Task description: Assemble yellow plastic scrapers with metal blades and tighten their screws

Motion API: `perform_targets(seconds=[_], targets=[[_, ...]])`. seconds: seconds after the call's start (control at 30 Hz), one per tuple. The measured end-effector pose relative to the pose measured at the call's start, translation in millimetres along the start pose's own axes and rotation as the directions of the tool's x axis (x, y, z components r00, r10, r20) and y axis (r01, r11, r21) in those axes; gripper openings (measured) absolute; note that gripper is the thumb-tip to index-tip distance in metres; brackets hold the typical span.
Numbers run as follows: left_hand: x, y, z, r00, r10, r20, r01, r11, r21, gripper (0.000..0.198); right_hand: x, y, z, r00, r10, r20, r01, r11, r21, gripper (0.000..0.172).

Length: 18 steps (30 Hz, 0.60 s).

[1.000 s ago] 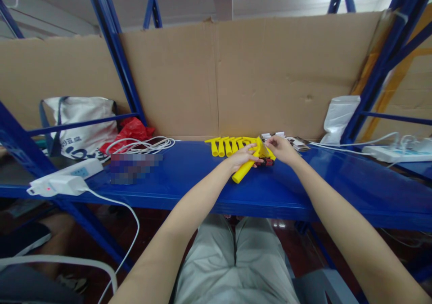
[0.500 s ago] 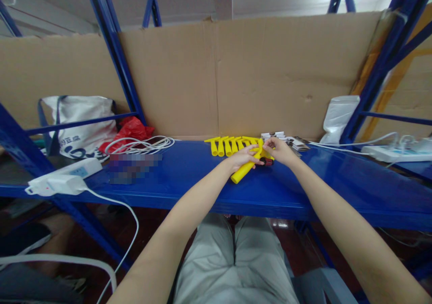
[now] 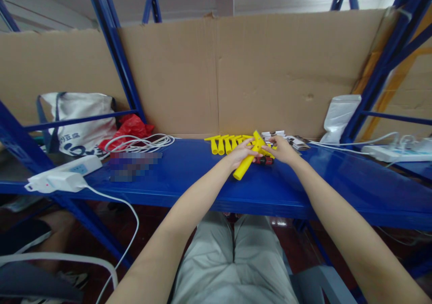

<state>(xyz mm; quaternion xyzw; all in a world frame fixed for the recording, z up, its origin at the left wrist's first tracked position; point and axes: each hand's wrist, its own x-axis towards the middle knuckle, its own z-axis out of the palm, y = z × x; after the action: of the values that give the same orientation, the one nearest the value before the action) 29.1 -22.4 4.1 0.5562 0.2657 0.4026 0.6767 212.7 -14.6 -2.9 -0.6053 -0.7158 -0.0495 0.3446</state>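
Observation:
My left hand [image 3: 241,154] is closed around a yellow T-shaped plastic handle [image 3: 243,167], just above the blue shelf. Its thick round grip tilts down toward me, and its crossbar points up and away. At the right end of the crossbar, the fingers of my right hand [image 3: 281,149] close on the same handle. Below the hands lies a small dark-red and black object [image 3: 264,160], partly covered. Behind my left hand stands a row of several similar yellow handles [image 3: 221,145], the right ones partly hidden.
Small black-and-white packets [image 3: 297,142] lie behind my right hand. A white pouch [image 3: 340,117] leans at right near a power strip [image 3: 398,151]. Coiled white cable [image 3: 141,144], a red bag [image 3: 133,127], a cloth bag [image 3: 79,119] and another power strip [image 3: 64,173] are left. Cardboard [image 3: 263,74] backs the blue shelf [image 3: 189,178].
The handle has turned in my hands, so its crossbar now shows tilted upward. My right hand has shifted slightly right, and more of the dark-red object shows.

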Motion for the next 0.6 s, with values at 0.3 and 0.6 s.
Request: perform_targets(seconds=[0.3, 0.6], targets=[[5, 7, -4.9, 0.965, 0.017, -0.261, -0.043, 0.994, -0.096, 0.079, -15, -13, -19, 0.845, -0.038, 0.534, 0.103, 0.99, -0.092, 0.023], [6, 9, -7.5, 0.927, -0.044, -0.371, -0.004, 0.992, -0.127, 0.084, -13, -4, -20, 0.881, -0.061, 0.469, -0.105, 0.942, 0.32, 0.024]])
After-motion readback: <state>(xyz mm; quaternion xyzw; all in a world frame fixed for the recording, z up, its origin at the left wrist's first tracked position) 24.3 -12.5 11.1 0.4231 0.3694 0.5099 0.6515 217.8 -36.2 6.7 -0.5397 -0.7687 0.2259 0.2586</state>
